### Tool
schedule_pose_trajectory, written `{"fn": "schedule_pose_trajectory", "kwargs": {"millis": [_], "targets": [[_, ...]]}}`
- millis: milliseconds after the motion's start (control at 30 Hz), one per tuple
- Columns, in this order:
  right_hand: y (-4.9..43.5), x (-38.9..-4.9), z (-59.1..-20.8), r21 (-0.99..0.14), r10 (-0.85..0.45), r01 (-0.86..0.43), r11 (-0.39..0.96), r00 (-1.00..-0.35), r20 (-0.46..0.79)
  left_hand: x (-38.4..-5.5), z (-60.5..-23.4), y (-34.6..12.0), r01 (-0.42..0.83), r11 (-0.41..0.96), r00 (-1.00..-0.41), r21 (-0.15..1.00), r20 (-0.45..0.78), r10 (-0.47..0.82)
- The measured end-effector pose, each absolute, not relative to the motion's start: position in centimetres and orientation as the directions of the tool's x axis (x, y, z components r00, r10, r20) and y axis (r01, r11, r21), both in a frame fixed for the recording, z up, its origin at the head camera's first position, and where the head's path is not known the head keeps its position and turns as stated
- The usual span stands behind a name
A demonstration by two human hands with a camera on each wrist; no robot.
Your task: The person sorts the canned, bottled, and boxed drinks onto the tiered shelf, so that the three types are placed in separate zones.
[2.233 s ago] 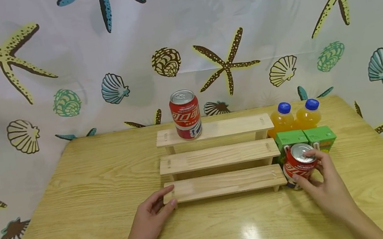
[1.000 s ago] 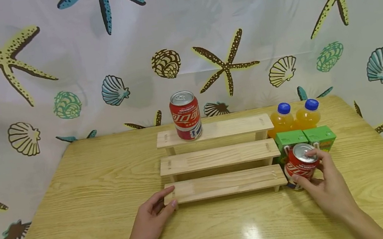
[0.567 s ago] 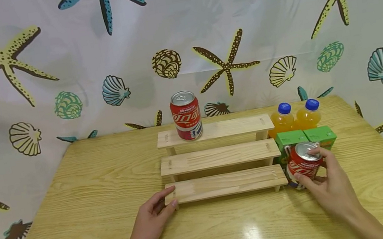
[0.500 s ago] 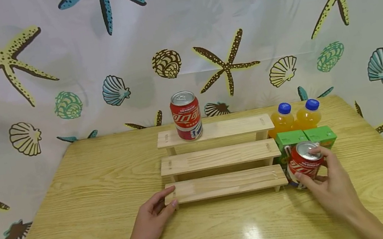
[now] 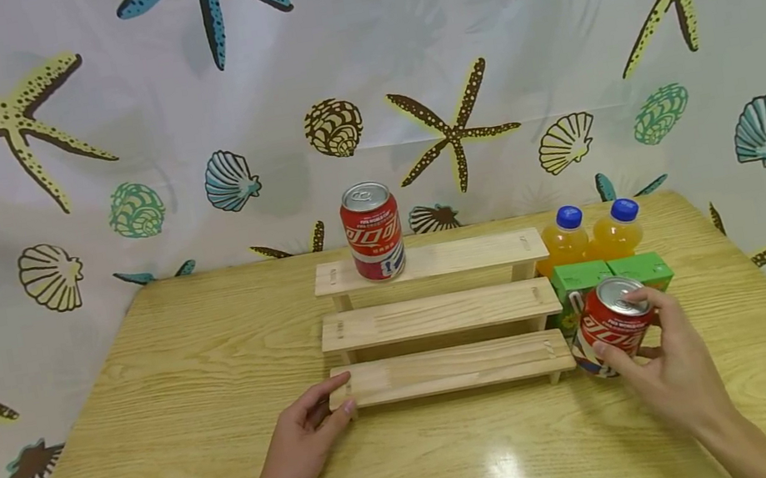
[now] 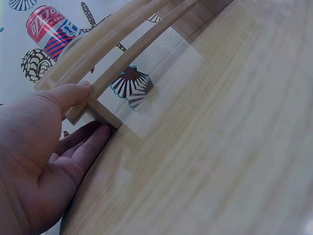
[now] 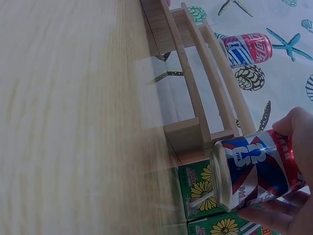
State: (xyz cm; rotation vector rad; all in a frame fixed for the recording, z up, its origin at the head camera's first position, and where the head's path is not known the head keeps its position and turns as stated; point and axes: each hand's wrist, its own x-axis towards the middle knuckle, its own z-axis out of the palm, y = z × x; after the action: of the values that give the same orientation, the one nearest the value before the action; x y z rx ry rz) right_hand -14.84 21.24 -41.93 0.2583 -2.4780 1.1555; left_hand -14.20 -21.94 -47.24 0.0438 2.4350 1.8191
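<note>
In the head view, my right hand (image 5: 665,361) grips a red cola can (image 5: 613,323), thumb on the near side and a fingertip at the lid. The can leans to the right, and the right wrist view shows the can's base (image 7: 222,176) off the table. My left hand (image 5: 306,438) holds the left end of the lowest board of a three-step wooden rack (image 5: 450,367). In the left wrist view, the thumb lies on the board and the fingers reach the rack's leg (image 6: 105,113). A second cola can (image 5: 373,232) stands upright on the top step, toward its left end.
Two green drink cartons (image 5: 639,270) with straws stand right of the rack, partly behind the held can. Behind them are two orange juice bottles (image 5: 614,236) with blue caps. A patterned cloth (image 5: 265,81) hangs behind the wooden table (image 5: 185,374).
The right hand has moved the can slightly up and to the right, and it now tilts more. The left hand and the rack have stayed in place.
</note>
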Motion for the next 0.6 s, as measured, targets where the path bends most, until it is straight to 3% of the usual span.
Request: {"fn": "schedule_pose_trajectory", "kwargs": {"millis": [600], "targets": [[21.4, -14.9, -40.2, -0.643, -0.039, -0.355, 0.678, -0.891, 0.452, -14.3, -47.3, -22.0, -0.05, 0.278, -0.993, 0.959, -0.077, 0.086]]}}
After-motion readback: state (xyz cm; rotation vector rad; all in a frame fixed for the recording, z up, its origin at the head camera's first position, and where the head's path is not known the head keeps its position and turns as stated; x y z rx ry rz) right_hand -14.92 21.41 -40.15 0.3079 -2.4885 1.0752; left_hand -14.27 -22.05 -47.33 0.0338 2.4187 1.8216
